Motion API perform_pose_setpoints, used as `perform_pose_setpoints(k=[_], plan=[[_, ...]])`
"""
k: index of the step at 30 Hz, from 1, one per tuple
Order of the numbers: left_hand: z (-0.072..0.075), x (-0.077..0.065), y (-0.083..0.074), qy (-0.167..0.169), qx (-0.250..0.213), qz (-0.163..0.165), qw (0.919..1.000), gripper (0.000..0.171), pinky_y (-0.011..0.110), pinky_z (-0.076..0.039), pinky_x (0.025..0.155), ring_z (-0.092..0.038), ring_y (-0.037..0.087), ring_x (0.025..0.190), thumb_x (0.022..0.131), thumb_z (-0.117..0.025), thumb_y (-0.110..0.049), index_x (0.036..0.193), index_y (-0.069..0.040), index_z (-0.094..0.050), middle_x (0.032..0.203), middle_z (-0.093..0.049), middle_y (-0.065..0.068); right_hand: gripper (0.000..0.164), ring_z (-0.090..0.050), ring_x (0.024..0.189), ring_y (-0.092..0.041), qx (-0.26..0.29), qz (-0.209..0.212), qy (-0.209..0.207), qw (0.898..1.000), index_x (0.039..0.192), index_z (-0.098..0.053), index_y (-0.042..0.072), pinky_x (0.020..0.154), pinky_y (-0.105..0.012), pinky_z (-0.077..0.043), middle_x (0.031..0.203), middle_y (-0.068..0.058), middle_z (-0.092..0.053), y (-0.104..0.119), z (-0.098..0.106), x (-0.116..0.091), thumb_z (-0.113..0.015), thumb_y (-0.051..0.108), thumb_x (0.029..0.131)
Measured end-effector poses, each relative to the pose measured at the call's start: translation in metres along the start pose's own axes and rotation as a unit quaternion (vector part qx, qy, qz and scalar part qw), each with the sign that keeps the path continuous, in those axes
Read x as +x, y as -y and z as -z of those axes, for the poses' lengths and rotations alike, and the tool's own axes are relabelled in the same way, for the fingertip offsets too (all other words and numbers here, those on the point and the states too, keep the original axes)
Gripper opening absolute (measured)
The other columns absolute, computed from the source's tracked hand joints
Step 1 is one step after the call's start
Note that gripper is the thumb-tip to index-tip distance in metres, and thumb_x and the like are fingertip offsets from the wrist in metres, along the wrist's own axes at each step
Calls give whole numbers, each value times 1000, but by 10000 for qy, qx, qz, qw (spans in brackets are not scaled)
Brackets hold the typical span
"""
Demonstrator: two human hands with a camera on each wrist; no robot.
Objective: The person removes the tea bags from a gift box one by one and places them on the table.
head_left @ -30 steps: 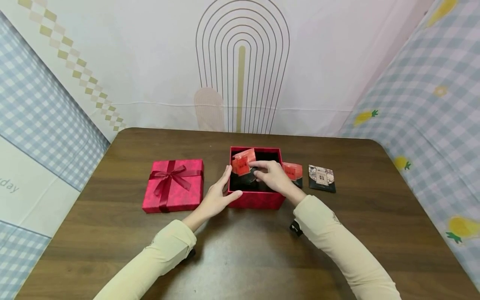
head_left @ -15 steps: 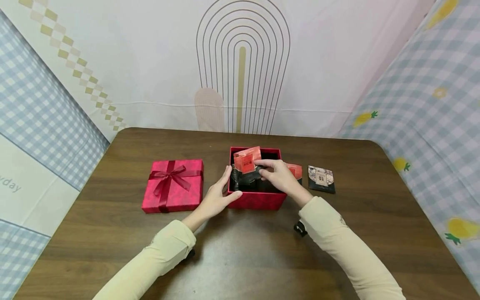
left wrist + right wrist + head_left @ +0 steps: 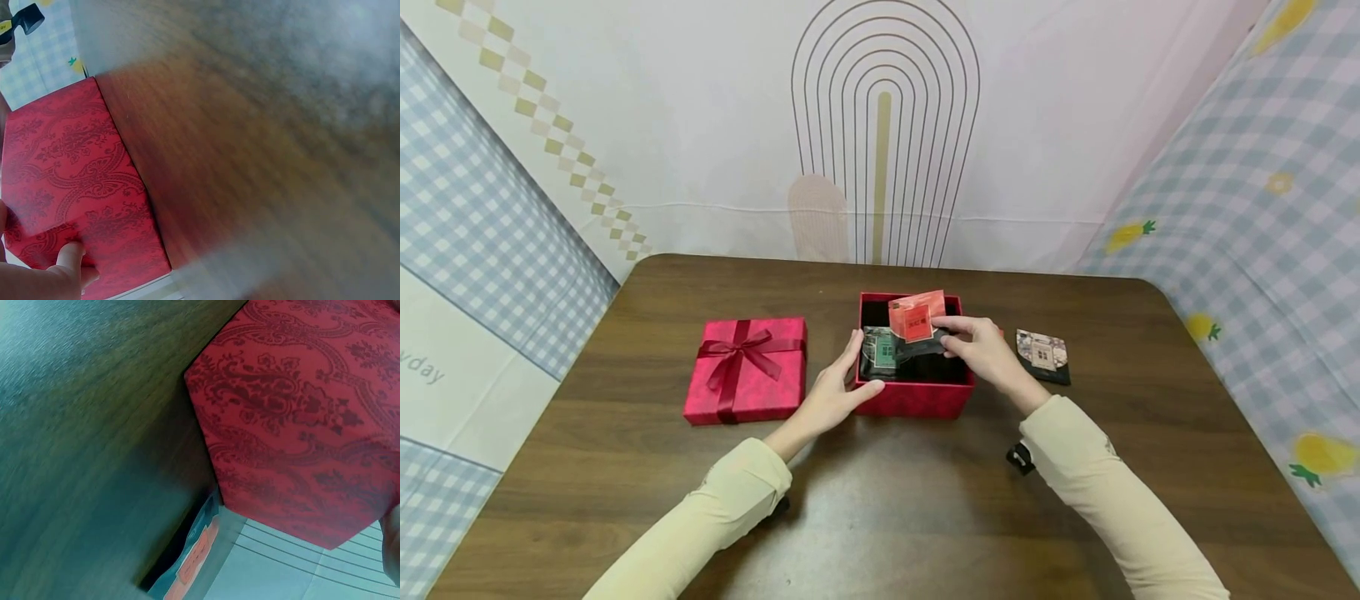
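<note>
My right hand (image 3: pixel 983 348) pinches the right edge of a red-and-black sachet (image 3: pixel 917 323), held over the open red gift box (image 3: pixel 917 402). Beneath it, a green-and-black sachet (image 3: pixel 880 350) shows in the left part of the box's dark inside. My left hand (image 3: pixel 829 390) rests at the box's front left corner, fingers straight along the left wall and thumb against the front. In the left wrist view the thumb (image 3: pixel 72 256) touches the patterned red wall. Another red-and-black sachet (image 3: pixel 195 553) lies right of the box, mostly hidden behind my right hand in the head view.
The red box lid (image 3: pixel 778 383) with its dark red ribbon bow lies left of the box. A beige-and-black sachet (image 3: pixel 1042 357) lies on the wooden table (image 3: pixel 887 508) to the right. Patterned cloth (image 3: pixel 715 125) hangs behind the table.
My right hand has drawn the red-and-black sachet rightward across the box, and the green-and-black one at the left has come into sight. My left hand has stayed in place.
</note>
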State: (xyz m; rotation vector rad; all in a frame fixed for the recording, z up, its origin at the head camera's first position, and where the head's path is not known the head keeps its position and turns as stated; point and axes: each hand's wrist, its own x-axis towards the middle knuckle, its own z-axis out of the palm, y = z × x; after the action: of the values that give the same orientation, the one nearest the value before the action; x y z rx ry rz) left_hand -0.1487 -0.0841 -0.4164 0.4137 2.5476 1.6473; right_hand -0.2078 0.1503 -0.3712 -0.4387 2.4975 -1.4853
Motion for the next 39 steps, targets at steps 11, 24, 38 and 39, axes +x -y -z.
perform_pose_setpoints(k=[11, 24, 38, 39], plan=[[0, 1, 0, -9, -10, -8, 10000, 79, 40, -37, 99, -19, 24, 137, 85, -65, -16, 146, -8, -16, 152, -12, 13, 35, -60, 68, -2, 212, -71, -110, 9997, 123, -53, -7, 70, -27, -54, 115, -27, -58, -7, 11, -5, -52, -4, 88], [9, -8, -31, 173, -201, 145, 9995, 76, 45, -35, 99, -19, 30, 136, 86, -62, -9, 145, -1, -14, 150, -8, 18, 37, -59, 73, 1, 578, -24, -74, 9983, 126, -49, -8, 70, -24, -54, 119, -29, -53, -16, 23, -15, -50, -3, 90], [11, -14, -42, 196, -119, 164, 9996, 75, 44, -35, 99, -19, 29, 136, 86, -62, -8, 144, 0, -15, 150, -10, 19, 38, -62, 69, -4, 596, 192, -313, 9975, 125, -50, -9, 58, -17, -49, 95, 2, -64, -29, 49, -32, -55, 2, 89], [11, -14, -42, 205, -119, 165, 9996, 75, 44, -35, 99, -19, 30, 136, 86, -62, -8, 144, 0, -15, 150, -10, 19, 38, -61, 69, -3, 621, 190, -347, 9973, 125, -49, -10, 58, -17, -48, 93, 4, -64, -31, 52, -33, -55, 2, 89]])
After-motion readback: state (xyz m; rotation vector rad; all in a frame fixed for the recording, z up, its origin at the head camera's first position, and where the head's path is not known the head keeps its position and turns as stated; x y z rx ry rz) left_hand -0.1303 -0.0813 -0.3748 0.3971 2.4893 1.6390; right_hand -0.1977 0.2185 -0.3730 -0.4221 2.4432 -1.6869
